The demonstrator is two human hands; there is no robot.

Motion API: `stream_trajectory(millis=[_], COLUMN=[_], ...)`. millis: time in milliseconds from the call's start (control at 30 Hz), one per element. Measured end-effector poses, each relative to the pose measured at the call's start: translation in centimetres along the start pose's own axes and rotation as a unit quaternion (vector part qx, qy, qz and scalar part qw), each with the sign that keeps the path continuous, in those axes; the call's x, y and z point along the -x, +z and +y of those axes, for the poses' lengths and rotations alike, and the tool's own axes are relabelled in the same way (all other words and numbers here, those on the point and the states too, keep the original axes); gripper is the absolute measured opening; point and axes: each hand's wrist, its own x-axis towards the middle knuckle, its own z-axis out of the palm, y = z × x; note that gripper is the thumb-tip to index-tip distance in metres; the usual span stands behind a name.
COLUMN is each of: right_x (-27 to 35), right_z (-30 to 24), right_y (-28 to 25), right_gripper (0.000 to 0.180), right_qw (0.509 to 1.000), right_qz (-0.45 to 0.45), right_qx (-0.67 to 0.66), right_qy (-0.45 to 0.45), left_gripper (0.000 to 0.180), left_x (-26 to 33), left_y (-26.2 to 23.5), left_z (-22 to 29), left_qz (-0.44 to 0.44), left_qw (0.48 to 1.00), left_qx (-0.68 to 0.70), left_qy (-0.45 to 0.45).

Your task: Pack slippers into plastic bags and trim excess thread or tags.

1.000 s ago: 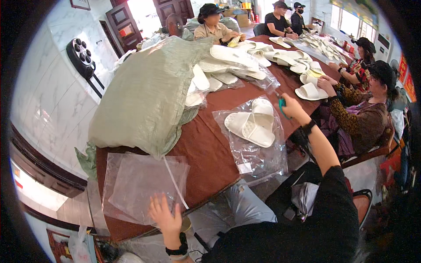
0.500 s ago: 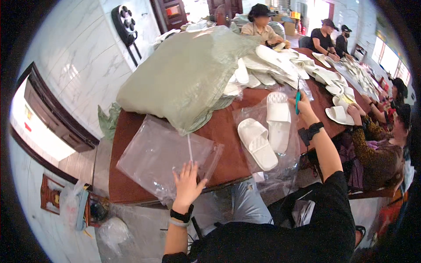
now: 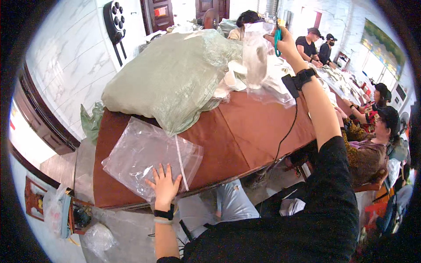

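My left hand lies flat with fingers spread on a stack of clear plastic bags at the table's near left. A white strip runs along the right side of the bags. My right hand is raised at the far side of the table, fingers closed round teal-handled scissors. From the same hand hangs a clear bag of white slippers, in front of a pile of more slippers. The hand partly hides its grip on the bag.
A bulging grey-green sack fills the table's far left. Brown cloth covers the table. A cable trails from my right wristband. Co-workers sit along the right side, one person close to my right arm; another is behind the pile.
The slippers in their clear bag have been lifted off the table and carried up and away to the pile by my right hand. My left hand stays on the bags.
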Motion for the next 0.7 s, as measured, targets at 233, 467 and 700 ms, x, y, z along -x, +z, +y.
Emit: stream_trajectory(millis=[233,467,700], right_x=[-1.0,-4.7,-7.2], right_z=[1.1,4.8,-11.3], right_y=[-0.3,0.3,-1.3], right_gripper=[0.043,0.047,0.041], right_qw=[0.984,0.994,0.958], right_qz=[-0.065,0.108,-0.029], right_qx=[0.166,-0.014,-0.282], right_qy=[0.009,0.006,0.042], left_gripper=[0.066,0.065,0.066], left_x=[0.2,-0.1,0.2], left_y=[-0.3,0.4,-0.2], left_z=[-0.9,-0.1,-0.2], left_qz=[0.023,0.035,0.021], left_qw=[1.0,0.999,0.998], left_qx=[-0.019,-0.021,-0.05], left_qy=[-0.011,-0.004,-0.024])
